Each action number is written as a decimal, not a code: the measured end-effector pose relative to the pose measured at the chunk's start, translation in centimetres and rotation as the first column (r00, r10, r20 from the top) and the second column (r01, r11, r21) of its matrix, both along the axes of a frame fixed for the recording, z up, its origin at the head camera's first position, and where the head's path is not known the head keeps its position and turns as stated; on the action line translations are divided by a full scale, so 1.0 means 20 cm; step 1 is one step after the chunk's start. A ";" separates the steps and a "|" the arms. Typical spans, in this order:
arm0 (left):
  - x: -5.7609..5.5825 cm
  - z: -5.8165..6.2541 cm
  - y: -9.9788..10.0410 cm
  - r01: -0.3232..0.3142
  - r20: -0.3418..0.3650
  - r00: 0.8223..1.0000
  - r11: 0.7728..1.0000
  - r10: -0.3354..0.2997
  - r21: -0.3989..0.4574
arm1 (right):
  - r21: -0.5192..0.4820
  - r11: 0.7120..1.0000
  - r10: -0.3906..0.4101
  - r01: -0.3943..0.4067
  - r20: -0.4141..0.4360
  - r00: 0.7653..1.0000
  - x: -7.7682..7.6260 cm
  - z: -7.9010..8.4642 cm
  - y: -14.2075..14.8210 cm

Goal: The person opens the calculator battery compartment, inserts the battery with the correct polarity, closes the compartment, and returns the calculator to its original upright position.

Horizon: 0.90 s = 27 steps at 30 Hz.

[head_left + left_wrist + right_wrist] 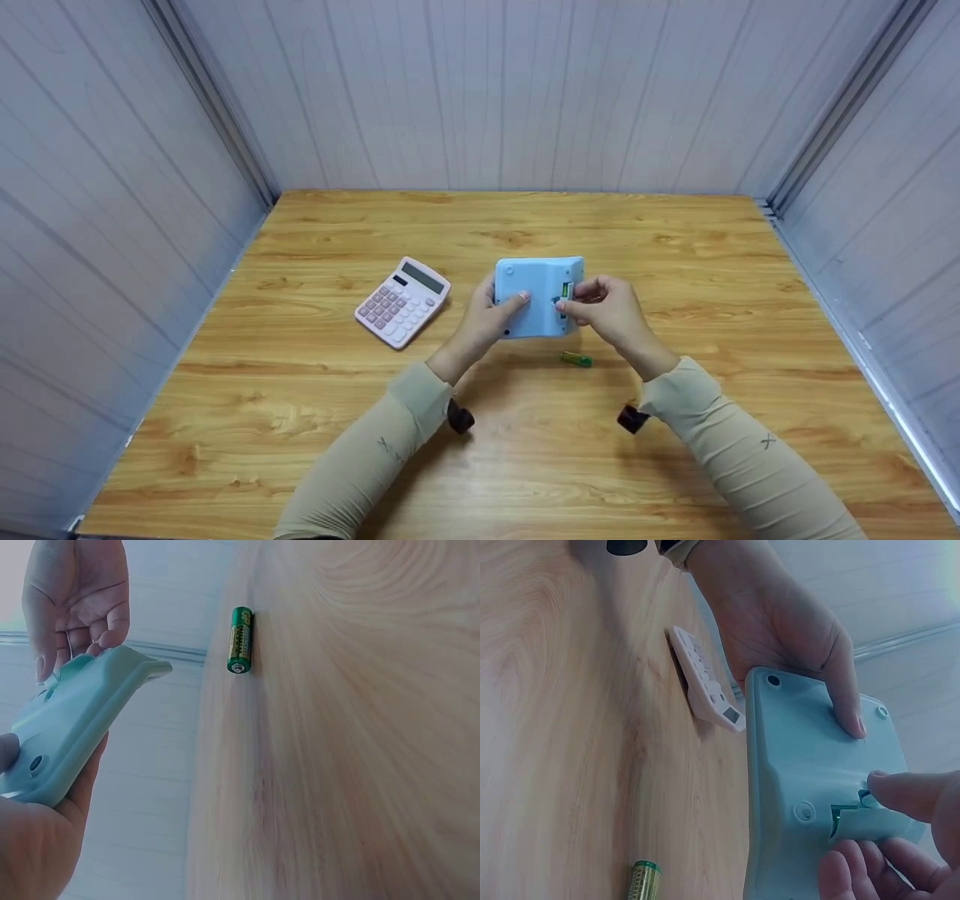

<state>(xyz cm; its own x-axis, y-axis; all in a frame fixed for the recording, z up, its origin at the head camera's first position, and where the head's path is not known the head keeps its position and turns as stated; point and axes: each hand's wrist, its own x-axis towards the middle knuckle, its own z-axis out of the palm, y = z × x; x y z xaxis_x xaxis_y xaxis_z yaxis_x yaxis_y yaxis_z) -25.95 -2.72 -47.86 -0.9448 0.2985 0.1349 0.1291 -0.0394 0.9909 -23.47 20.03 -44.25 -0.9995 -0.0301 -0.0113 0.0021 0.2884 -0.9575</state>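
Note:
A light blue calculator [534, 296] is held up over the table with its back toward me. My left hand [486, 315] grips its left side, thumb pressed on the back and fingers behind. At the battery compartment my right hand [611, 311] pinches the small blue battery cover [874, 825] between thumb and fingers. The cover stands tilted at the opening, where a bit of a green battery [565, 288] shows inside. Below the calculator, a loose green battery [240, 640] lies on the table.
A pink calculator [403, 303] lies keys up on the wooden table [300, 420], to the left of my hands. Pale panel walls [480, 97] enclose the table at the back and both sides. Dark wrist cameras [632, 418] hang under my forearms.

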 end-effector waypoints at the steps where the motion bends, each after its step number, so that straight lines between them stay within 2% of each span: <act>1: 0.00 0.00 0.00 0.002 -0.003 1.000 1.000 -0.002 -0.001 | 0.003 1.000 -0.004 0.004 0.004 1.000 0.00 0.00 0.00; 11: 0.01 0.00 0.01 0.035 -0.011 0.999 0.999 -0.035 0.009 | 0.044 0.999 -0.019 0.018 0.019 1.000 -0.01 -0.01 0.01; 22: -0.01 -0.02 0.01 0.031 -0.003 1.000 0.998 -0.031 0.054 | -0.008 1.000 -0.001 0.001 0.003 1.000 -0.02 -0.01 0.03; 27: -0.01 -0.01 0.00 0.043 0.011 0.999 0.997 -0.044 0.072 | 0.034 0.999 -0.025 0.024 0.009 1.000 -0.02 0.00 0.05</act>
